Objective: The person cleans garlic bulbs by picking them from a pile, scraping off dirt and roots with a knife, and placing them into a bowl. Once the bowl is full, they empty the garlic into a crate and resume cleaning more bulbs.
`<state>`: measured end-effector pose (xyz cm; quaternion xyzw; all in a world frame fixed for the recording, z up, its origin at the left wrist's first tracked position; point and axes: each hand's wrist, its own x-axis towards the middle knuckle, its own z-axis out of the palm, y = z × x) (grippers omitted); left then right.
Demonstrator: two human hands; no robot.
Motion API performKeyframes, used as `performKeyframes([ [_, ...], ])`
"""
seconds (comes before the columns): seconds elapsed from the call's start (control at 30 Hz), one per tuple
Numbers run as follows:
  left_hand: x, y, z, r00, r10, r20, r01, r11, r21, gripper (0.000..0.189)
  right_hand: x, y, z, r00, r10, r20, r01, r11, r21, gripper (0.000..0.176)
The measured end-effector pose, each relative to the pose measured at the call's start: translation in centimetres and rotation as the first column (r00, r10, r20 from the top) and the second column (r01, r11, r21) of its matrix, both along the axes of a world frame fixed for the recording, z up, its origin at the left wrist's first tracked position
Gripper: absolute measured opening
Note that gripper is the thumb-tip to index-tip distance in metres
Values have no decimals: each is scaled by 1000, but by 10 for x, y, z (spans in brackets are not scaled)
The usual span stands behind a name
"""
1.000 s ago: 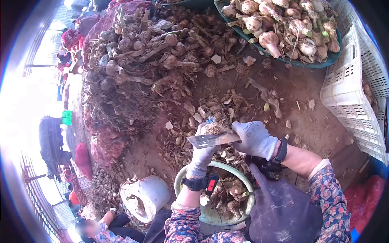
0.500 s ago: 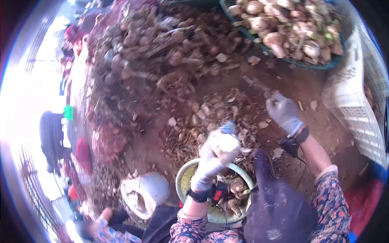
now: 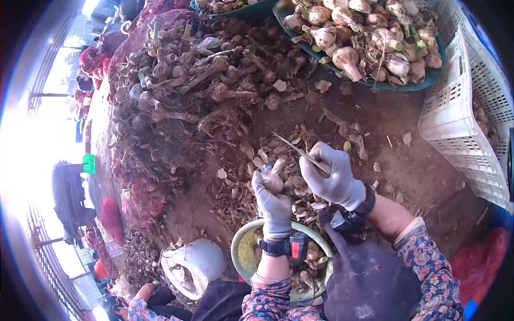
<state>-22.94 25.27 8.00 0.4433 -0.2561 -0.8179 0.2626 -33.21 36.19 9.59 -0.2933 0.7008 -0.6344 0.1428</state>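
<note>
My left hand (image 3: pixel 276 209), in a pale glove, is closed around a garlic bulb (image 3: pixel 274 182) whose stem points up. My right hand (image 3: pixel 340 179), also gloved, grips a knife (image 3: pixel 292 146) by its handle. The thin blade slants up and left, above and apart from the bulb. Below my left wrist stands a pale green bucket (image 3: pixel 239 243) with several trimmed bulbs inside, partly hidden by my forearm. Garlic scraps (image 3: pixel 230 195) lie on the ground around my left hand.
A large heap of untrimmed garlic (image 3: pixel 182 85) lies at upper left. A teal-rimmed basket (image 3: pixel 313 52) full of bulbs stands at upper right, beside a white plastic crate (image 3: pixel 455 120). A white bucket (image 3: pixel 206 257) lies tipped at lower left. Another person's arm (image 3: pixel 143 294) shows at bottom left.
My left hand has moved up and away from the bucket with the bulb. My right hand has come left toward it, the knife now plainly visible.
</note>
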Motion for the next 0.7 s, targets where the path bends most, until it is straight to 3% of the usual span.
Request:
performKeyframes([
  [0.03, 0, 2, 3, 999, 3, -48, -2, 1000, 16, 36, 7, -5, -12, 999, 44, -3, -44, 999, -31, 19],
  [0.07, 12, -4, 1, 990, -58, -128, 66, 996, 57, 43, 11, -4, -51, 967, 237, -92, -194, 923, 333, 25],
  [0.13, 27, 3, 46, 987, -141, -74, 142, 990, 2, 40, 14, 30, -106, 935, 276, 222, -351, 652, 671, 28],
  [0.17, 43, -5, 55, 903, -416, 106, 428, 891, -150, 41, 10, 47, -112, 978, 146, 151, -209, 727, 654, 28],
  [0.2, 62, -18, 62, 715, -616, 331, 693, 689, -213, 42, 12, 63, -112, 994, 1, 110, -70, 774, 629, 27],
  [0.23, 82, -39, 52, 366, -819, 442, 920, 245, -307, 46, 7, 70, -100, 978, -30, 205, -110, 766, 633, 28],
  [0.27, 93, -58, 39, -27, -824, 566, 902, -264, -342, 52, -1, 74, -91, 955, -64, 288, -140, 762, 633, 28],
  [0.3, 67, -57, 77, -281, -745, 605, 951, -302, 69, 63, -1, 73, -93, 960, -75, 270, -130, 735, 666, 28],
  [0.33, 59, -60, 68, -159, -432, 888, 940, -342, 1, 61, -1, 71, -91, 964, -53, 262, -149, 708, 690, 28],
  [0.4, 12, -72, 27, 367, -281, 887, 925, 9, -379, 61, 0, 69, -102, 960, 6, 281, -191, 746, 638, 29],
  [0.43, -20, -83, 2, 393, -166, 904, 920, 70, -386, 63, 3, 70, -109, 954, -7, 300, -192, 754, 628, 29],
  [0.5, -90, -110, -72, 750, 143, 645, 638, -412, -651, 65, 3, 69, -106, 959, -2, 282, -185, 750, 635, 29],
  [0.57, -146, -117, -104, 551, 204, 809, 809, -366, -459, 67, 3, 75, -105, 959, -25, 281, -174, 734, 656, 30],
  [0.67, -185, -120, -102, 319, 120, 940, 947, -17, -319, 57, -3, 87, -103, 963, -55, 262, -146, 714, 685, 30],
  [0.7, -187, -126, -123, 305, 108, 946, 948, 59, -313, 46, -5, 89, -104, 961, -80, 264, -137, 694, 707, 31],
])
